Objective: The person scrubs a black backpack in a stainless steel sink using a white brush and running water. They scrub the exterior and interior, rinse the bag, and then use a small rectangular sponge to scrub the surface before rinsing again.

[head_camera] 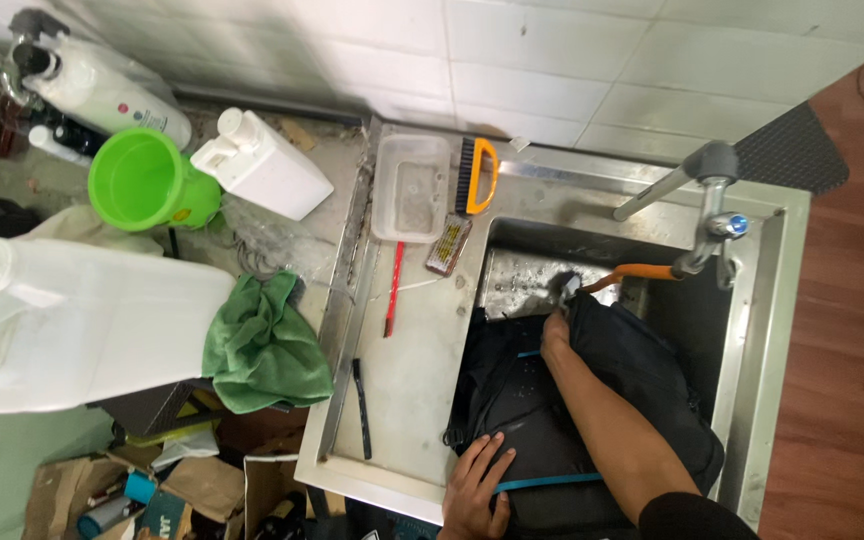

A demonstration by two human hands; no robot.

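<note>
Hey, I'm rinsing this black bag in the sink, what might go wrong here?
The right hand aims the hose nozzle close to the black bag, so water may spray back out of the sink. The left hand pins the bag at the front edge, where runoff might drip over. The scrub brush sits near the basin rim and might get knocked in.

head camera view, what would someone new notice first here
A black backpack with blue trim fills the steel sink at centre right. The left hand presses flat on its near edge, and the right hand reaches to an orange hose running from the tap. On the left, a bright green cup and a big white jug stand out beside a green cloth.
</note>
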